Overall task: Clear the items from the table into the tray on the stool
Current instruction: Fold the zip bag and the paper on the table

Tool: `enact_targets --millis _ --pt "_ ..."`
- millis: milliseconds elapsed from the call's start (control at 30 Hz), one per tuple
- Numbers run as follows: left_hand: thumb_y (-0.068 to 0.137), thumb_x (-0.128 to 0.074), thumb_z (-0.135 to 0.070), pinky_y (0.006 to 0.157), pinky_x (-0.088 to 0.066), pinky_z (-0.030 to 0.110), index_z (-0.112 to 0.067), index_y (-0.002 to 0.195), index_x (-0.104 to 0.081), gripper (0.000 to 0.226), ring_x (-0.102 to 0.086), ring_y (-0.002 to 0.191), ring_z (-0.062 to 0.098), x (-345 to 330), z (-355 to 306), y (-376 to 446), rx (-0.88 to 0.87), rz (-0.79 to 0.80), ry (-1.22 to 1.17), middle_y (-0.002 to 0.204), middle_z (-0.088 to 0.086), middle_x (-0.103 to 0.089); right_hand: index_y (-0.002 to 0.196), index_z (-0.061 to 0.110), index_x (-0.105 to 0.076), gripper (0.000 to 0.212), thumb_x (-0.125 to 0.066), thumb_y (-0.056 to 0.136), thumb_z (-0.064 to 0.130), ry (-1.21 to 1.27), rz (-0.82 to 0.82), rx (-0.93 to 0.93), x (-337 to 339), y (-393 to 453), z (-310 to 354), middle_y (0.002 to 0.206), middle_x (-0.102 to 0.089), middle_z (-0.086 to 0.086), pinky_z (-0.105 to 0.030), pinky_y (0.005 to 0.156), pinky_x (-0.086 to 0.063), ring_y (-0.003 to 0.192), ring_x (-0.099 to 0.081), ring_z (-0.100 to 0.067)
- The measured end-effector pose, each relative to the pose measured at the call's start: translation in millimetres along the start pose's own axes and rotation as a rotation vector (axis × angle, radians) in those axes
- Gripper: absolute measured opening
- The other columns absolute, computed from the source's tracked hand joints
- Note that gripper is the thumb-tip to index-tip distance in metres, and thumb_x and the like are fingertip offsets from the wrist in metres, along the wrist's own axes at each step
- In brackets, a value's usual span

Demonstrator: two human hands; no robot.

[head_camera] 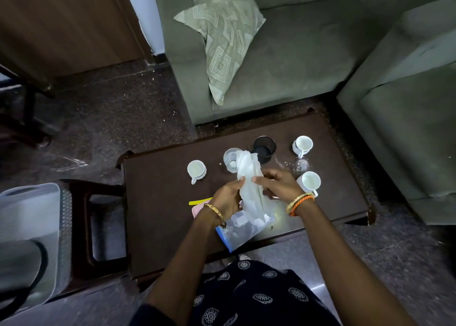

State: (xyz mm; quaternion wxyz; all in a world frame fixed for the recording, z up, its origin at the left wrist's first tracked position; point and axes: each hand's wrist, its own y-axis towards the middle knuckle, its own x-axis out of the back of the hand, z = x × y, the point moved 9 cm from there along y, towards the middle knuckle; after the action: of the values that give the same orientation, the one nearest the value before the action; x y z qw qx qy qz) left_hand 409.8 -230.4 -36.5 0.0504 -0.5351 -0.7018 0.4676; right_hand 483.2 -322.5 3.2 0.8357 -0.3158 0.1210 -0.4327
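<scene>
A: Head view: both the left hand [228,193] and right hand [276,185] had fingers pinching the white cloth [249,175] mid-frame above the desk [158,202].

B: It probably risked snagging the glass [231,159] behind; the tray [32,227] sat lower left.

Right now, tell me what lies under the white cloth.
Under the white cloth held by both hands lies a clear zip bag on the table. Its contents are blurred; the part beneath the cloth is hidden.
</scene>
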Motion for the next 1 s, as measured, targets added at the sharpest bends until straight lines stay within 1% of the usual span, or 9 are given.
enact_targets --millis 200,300,400,500,633,733,800,900,1000 --pt "0.099 -0.035 -0.027 0.075 -0.052 0.03 -0.005 0.116 -0.056 0.035 -0.065 0.082 0.019 3 6 -13 0.041 -0.003 -0.004 0.086 0.006 -0.072 0.084 -0.002 -0.066 0.02 -0.073 0.074 0.014 -0.144 -0.25 0.07 7 -1 -13 0.078 -0.065 -0.018 -0.041 0.07 -0.052 0.072 -0.057 -0.024" --pt "0.098 -0.038 -0.027 0.082 -0.048 0.033 -0.006 0.117 -0.056 0.034 -0.06 0.087 0.022 10 5 -18 0.035 -0.041 -0.052 0.094 0.009 -0.067 0.083 -0.009 -0.064 0.021 -0.069 0.078 0.011 -0.025 -0.314 0.005 13 -9 -18 0.075 -0.058 -0.013 -0.032 0.067 -0.043 0.072 -0.049 -0.021" --pt "0.097 -0.042 -0.026 0.07 -0.049 0.03 -0.01 0.095 -0.066 0.029 -0.065 0.075 0.018 21 5 -19 0.022 -0.086 -0.064 0.071 0.001 -0.075 0.09 0.0 -0.064 0.019 -0.064 0.083 0.017 0.06 -0.354 -0.127 20 -12 -27 0.08 -0.055 -0.008 -0.028 0.065 -0.038 0.075 -0.048 -0.022" --pt "0.096 -0.046 -0.026 0.064 -0.044 0.029 -0.013 0.082 -0.066 0.028 -0.063 0.065 0.018 29 4 -22 0.028 -0.165 -0.025 0.063 -0.001 -0.073 0.109 0.002 -0.061 0.031 -0.054 0.087 0.023 0.046 -0.359 -0.208 25 -8 -34 0.103 -0.056 -0.013 -0.032 0.078 -0.036 0.09 -0.048 -0.027" --pt "0.097 -0.045 -0.021 0.085 -0.049 0.039 -0.006 0.097 -0.062 0.022 -0.061 0.089 0.028 30 -10 -26 -0.072 -0.268 0.152 0.1 0.017 -0.066 0.118 0.001 -0.054 0.038 -0.049 0.091 0.028 0.02 -0.355 -0.202 18 -4 -39 0.104 -0.055 -0.012 -0.03 0.081 -0.038 0.093 -0.049 -0.028" --pt "0.097 -0.044 -0.017 0.064 -0.042 0.027 -0.01 0.072 -0.055 0.028 -0.049 0.068 0.017 23 -21 -32 -0.148 -0.327 0.335 0.072 0.008 -0.053 0.116 0.002 -0.054 0.033 -0.051 0.091 0.024 -0.007 -0.355 -0.147 9 -6 -33 0.1 -0.054 -0.01 -0.026 0.07 -0.038 0.089 -0.049 -0.027" --pt "0.097 -0.044 -0.016 0.056 -0.033 0.023 -0.01 0.068 -0.054 0.031 -0.04 0.062 0.012 21 -23 -34 -0.158 -0.359 0.359 0.067 0.002 -0.045 0.119 0.002 -0.055 0.032 -0.052 0.091 0.019 0.011 -0.355 -0.131 6 -6 -31 0.103 -0.058 -0.014 -0.028 0.075 -0.04 0.09 -0.051 -0.028" --pt "0.094 -0.048 -0.015 0.072 -0.042 0.03 0.003 0.106 -0.063 0.026 -0.052 0.086 0.022 35 -24 -36 -0.133 -0.443 0.167 0.093 0.009 -0.057 0.123 0.005 -0.054 0.034 -0.051 0.091 0.017 0.054 -0.362 -0.127 14 -6 -30 0.115 -0.06 -0.013 -0.031 0.082 -0.041 0.095 -0.054 -0.029" --pt "0.09 -0.051 -0.023 0.067 -0.049 0.03 -0.008 0.087 -0.065 0.021 -0.063 0.069 0.025 46 -13 -34 -0.004 -0.412 -0.02 0.073 0.006 -0.069 0.119 0.003 -0.057 0.031 -0.055 0.09 0.014 0.106 -0.346 -0.133 29 -5 -30 0.122 -0.06 -0.018 -0.031 0.081 -0.041 0.094 -0.054 -0.027"
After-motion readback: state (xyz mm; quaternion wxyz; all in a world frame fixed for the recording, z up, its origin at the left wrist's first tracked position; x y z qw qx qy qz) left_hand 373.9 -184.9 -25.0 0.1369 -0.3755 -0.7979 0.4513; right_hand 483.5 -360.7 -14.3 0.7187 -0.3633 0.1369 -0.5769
